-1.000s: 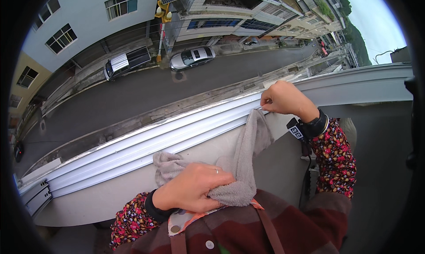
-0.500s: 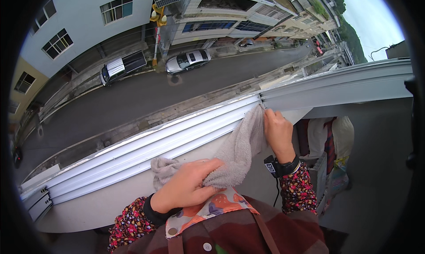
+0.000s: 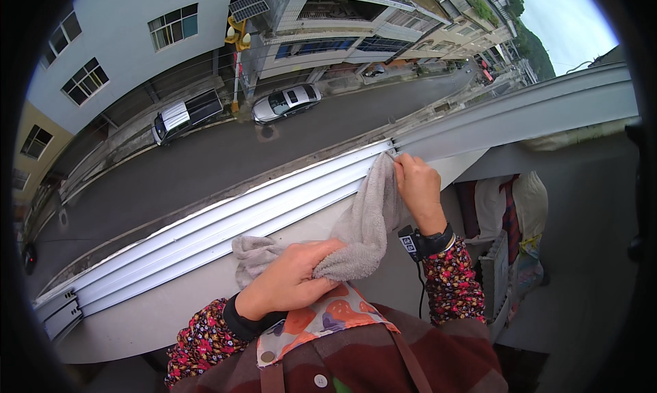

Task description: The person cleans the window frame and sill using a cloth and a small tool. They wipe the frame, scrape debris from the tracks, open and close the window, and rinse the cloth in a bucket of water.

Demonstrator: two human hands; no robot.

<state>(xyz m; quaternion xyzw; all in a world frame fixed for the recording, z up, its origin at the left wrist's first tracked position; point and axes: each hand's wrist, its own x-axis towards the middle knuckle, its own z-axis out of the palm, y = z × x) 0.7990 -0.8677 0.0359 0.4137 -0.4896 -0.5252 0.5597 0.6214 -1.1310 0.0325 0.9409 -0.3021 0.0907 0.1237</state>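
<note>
A grey terry cloth [image 3: 366, 218] stretches between my two hands over the window sill [image 3: 185, 290]. Its bunched middle is gripped by my left hand [image 3: 294, 276], just in front of my apron, and a loose end hangs out to the left of that hand. Fingers pinched, my right hand [image 3: 419, 187] presses the cloth's far tip into the corner where the white sliding-window track [image 3: 233, 225] meets the window frame [image 3: 520, 112]. The very tip of the cloth is partly hidden by the fingers.
Beyond the track lies a drop to a street [image 3: 205, 167] with a pickup truck [image 3: 186, 116] and a silver car [image 3: 286, 103]. Below the frame on the right are piled fabrics [image 3: 510, 208]. A black cable [image 3: 420, 290] hangs from my right wrist device.
My right hand and the cloth tip shift slightly left and up in the picture, still at the track's corner. The view has turned a little; my left hand keeps its hold.
</note>
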